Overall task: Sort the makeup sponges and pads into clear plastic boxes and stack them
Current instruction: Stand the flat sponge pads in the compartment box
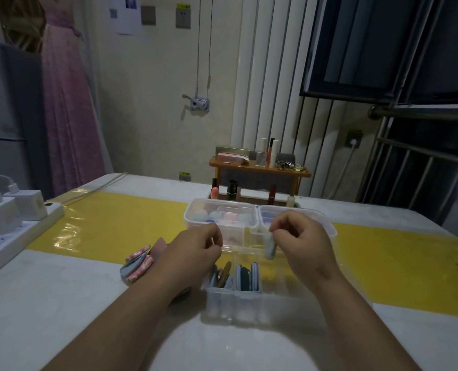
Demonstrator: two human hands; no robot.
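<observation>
A clear divided box (252, 303) stands on the table in front of me with several flat pads (245, 277) upright in its left compartments. My right hand (300, 242) pinches a grey-blue pad (271, 247) above the box's right side. My left hand (195, 253) hovers over the box's left edge with curled fingers; whether it holds anything is hidden. A small pile of pink-patterned and blue pads (136, 266) lies left of it. Behind, a clear box (219, 218) holds round pastel sponges, beside a second clear box (321, 220).
A white power strip with chargers (13, 220) sits at the table's left edge. A small wooden shelf with cosmetics (260, 167) stands at the back, with lipsticks and bottles (233, 190) below it. A yellow strip (115, 223) crosses the table.
</observation>
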